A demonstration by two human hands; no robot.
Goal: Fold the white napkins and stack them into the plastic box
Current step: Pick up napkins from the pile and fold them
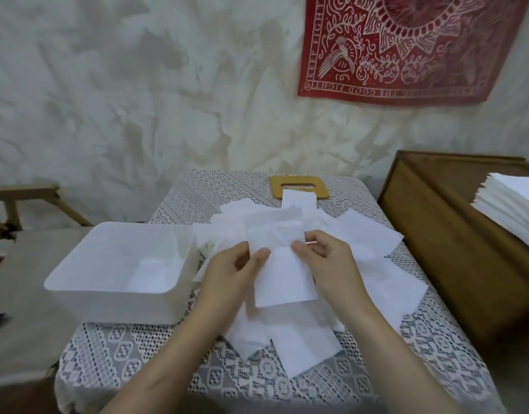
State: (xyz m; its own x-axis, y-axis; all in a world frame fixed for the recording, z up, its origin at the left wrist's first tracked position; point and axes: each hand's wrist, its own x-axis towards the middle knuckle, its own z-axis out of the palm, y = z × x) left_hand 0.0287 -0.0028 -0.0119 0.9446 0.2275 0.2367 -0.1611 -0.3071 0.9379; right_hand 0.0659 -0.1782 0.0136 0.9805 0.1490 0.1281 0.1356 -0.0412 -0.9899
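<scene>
A white napkin [282, 282], folded into a narrow strip, is held above the table's middle. My left hand [227, 273] pinches its left edge with the thumb on top. My right hand [326, 261] pinches its right edge the same way. Under it lies a loose pile of white napkins [361, 234] spread over the lace cloth. The white plastic box [78, 273] stands to the left of my hands, with something white and flat on its floor [155, 273].
The small table wears a white lace cloth [131, 354]. A wooden lid with a slot [299, 186] lies at its far edge. A wooden cabinet [442, 234] on the right carries a stack of white napkins [514, 210]. A chair [21, 294] stands left.
</scene>
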